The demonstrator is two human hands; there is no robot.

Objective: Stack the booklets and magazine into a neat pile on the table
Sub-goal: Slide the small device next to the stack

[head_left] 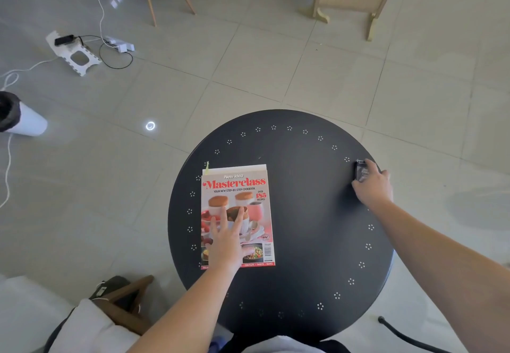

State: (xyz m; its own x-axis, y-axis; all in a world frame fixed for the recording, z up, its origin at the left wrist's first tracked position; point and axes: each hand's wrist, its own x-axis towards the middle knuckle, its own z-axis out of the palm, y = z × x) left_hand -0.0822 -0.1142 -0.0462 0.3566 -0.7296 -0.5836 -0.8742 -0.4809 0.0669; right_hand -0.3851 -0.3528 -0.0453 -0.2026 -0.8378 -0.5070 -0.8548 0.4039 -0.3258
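Note:
A cookbook magazine with a pink "Masterclass" cover lies face up on the left half of the round black table. Under it, pale booklets show only as a thin strip along the far edge. My left hand rests flat on the magazine's lower part, fingers spread. At the table's far right rim my right hand closes around a small dark object with clear wrapping; what the object is cannot be told.
A wooden chair with a white cushion stands at the near left. On the tiled floor lie cables and a white power strip, and a white cone-shaped appliance lies at far left. Wooden furniture legs stand at the back.

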